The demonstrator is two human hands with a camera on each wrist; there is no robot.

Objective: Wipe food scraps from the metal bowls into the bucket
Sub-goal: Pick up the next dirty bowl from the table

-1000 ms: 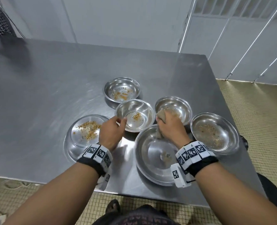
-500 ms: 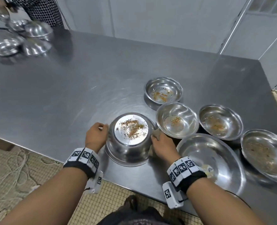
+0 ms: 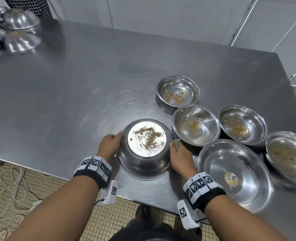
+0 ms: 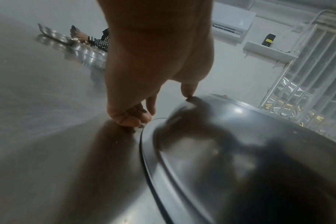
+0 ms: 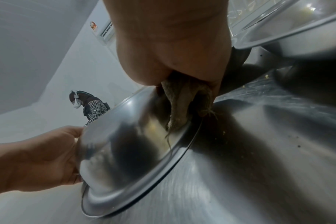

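An upturned metal bowl (image 3: 143, 164) stands near the table's front edge, with brown scraps lying on its flat base. My left hand (image 3: 111, 145) grips its left side, thumb on the wall and fingers curled at the rim (image 4: 138, 121). My right hand (image 3: 178, 157) presses against its right side and holds a bunched brown cloth (image 3: 176, 143), which hangs over the bowl's wall (image 5: 182, 103). Three smaller bowls with orange scraps (image 3: 178, 92) (image 3: 195, 125) (image 3: 242, 125) stand to the right. No bucket is in view.
A wide bowl (image 3: 234, 171) with a yellow scrap and a soiled bowl (image 3: 287, 157) sit at the right front. Several upturned bowls (image 3: 20, 32) stand at the far left, by a person in checked clothing (image 3: 32, 6). Tiled floor lies beyond the table's near edge (image 3: 39, 169).
A second ago my hands were at the middle bowls. Both have moved left to the sides of the upturned bowl and have stayed there for the last half second.
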